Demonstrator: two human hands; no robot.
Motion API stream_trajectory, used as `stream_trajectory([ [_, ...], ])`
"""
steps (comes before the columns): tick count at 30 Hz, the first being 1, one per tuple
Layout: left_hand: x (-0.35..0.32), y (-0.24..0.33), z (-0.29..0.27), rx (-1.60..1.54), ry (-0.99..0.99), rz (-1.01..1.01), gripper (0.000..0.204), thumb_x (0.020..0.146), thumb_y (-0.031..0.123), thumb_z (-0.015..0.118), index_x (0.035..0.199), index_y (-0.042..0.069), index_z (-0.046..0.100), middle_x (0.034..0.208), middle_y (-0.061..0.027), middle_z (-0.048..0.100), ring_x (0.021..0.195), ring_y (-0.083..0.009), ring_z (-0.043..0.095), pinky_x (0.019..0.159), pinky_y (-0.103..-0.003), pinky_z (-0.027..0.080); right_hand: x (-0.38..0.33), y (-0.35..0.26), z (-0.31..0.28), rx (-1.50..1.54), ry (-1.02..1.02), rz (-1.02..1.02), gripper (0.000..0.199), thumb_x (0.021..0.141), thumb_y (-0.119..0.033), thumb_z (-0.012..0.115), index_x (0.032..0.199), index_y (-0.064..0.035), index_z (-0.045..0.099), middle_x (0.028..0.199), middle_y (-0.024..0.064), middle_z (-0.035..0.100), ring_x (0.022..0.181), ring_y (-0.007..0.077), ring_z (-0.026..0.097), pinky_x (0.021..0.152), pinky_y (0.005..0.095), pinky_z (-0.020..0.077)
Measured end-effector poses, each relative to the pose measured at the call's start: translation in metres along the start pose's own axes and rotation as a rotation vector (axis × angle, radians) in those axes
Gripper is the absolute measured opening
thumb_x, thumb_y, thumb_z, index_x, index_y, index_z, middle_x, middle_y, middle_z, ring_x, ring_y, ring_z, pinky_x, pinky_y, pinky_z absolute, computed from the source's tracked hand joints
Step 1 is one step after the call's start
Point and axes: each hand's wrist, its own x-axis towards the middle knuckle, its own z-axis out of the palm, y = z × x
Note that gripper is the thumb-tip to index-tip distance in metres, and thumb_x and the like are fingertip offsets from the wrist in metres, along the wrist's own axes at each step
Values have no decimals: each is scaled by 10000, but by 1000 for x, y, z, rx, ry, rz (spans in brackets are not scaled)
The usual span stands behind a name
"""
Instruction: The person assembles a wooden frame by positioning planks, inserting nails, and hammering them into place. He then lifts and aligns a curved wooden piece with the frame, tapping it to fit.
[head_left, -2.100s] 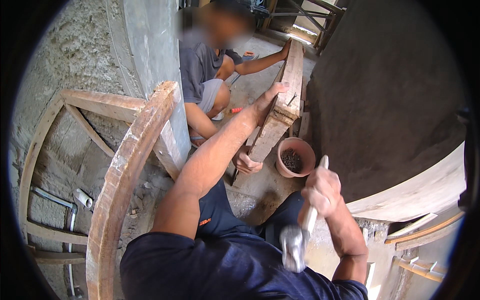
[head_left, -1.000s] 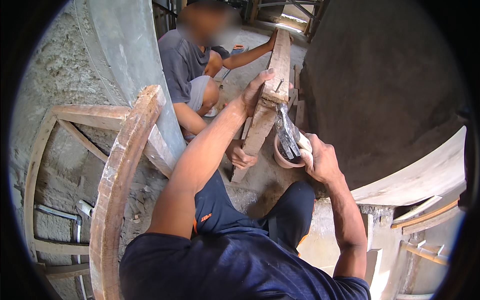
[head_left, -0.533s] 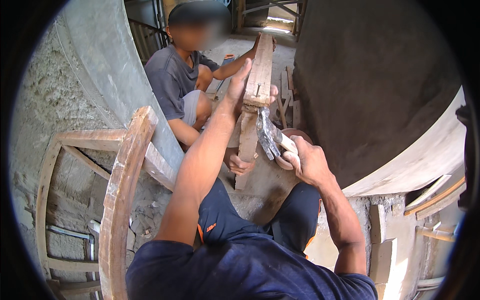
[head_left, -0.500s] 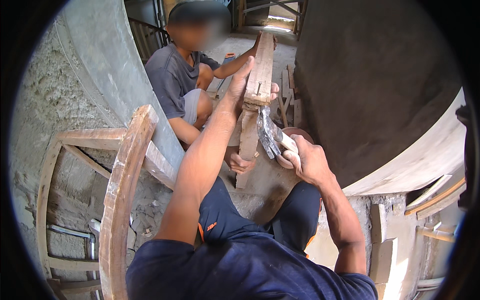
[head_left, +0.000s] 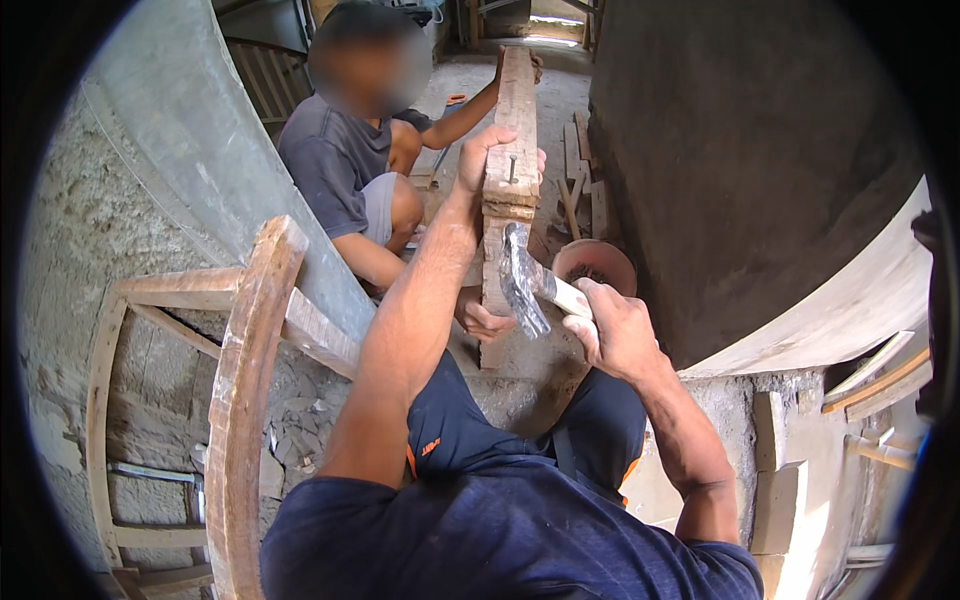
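Note:
My left hand (head_left: 484, 160) wraps round the sides of a wooden plank (head_left: 515, 110), its thumb along the near edge and fingertips showing on the far side. A nail (head_left: 513, 170) stands upright, partly sunk in the plank's near end. That end rests on a second piece of wood (head_left: 494, 262) pointing down between my knees. My right hand (head_left: 617, 328) grips the pale handle of a claw hammer (head_left: 520, 280), whose metal head hangs just below and nearer than the nail, apart from it. A co-worker's hand (head_left: 487, 318) holds the lower wood; their other hand (head_left: 536, 68) steadies the plank's far end.
The co-worker (head_left: 340, 160) squats at the left. A reddish bowl (head_left: 605, 262) holding small dark pieces sits beyond the hammer. A wooden frame (head_left: 250, 400) stands at left, a dark curved wall (head_left: 740, 180) at right. Wood scraps (head_left: 580, 170) and a saw (head_left: 455, 100) lie behind.
My left hand has closed down onto the plank from a more upright, straight-fingered pose. The hammer has shifted slightly lower relative to the plank, and more of the bowl shows.

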Motion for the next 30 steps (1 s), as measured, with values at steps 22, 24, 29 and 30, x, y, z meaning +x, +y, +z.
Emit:
stream_trajectory([
  [22,-6,-4,9,-7,135,43,593,948,345,578,1294,-137,549,1008,-263,704,779,-328,728,721,-440,640,35,23,-8,25,53,-279,311,887,-364,764,973,-87,653,743,108,616,626,322,647,593,467,521],
  [24,-8,-5,8,12,-120,30,585,951,286,580,1406,-73,500,1064,-298,659,858,-352,702,758,-471,626,38,43,3,29,26,57,393,922,-407,792,1067,-79,631,851,198,698,763,408,713,685,510,566],
  [29,-5,-2,4,-42,121,54,618,954,262,607,1455,-59,439,1107,-272,597,914,-334,642,786,-475,592,21,58,27,-16,56,7,453,927,-459,779,1075,-66,609,844,166,688,763,389,706,654,505,558],
  [30,-7,-2,3,-9,107,84,631,955,266,617,1447,-78,424,1138,-259,589,938,-329,626,802,-460,587,18,54,27,-4,39,24,454,933,-464,770,1087,-66,616,848,159,686,757,381,706,651,500,562],
])
